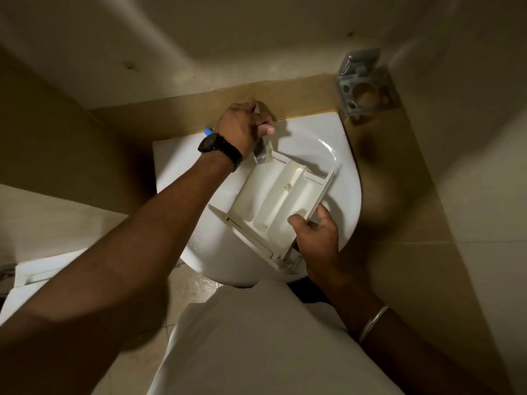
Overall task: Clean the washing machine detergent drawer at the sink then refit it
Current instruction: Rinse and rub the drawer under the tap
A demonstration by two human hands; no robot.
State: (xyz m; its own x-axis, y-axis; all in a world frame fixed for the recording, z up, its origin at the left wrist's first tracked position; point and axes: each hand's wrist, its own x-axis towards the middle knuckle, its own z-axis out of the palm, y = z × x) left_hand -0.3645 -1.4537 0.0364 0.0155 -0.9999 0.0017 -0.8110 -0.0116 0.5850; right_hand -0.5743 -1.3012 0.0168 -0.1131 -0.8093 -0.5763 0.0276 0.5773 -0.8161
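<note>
Right hand gripping drawer over sink.

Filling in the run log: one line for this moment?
left hand on tap | right hand holds detergent drawer over sink | water: cannot tell

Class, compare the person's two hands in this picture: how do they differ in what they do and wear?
The left hand reaches up to the tap; the right hand holds the detergent drawer over the sink. The left wrist wears a dark watch; the right a thin bangle. Both are bare.
</note>
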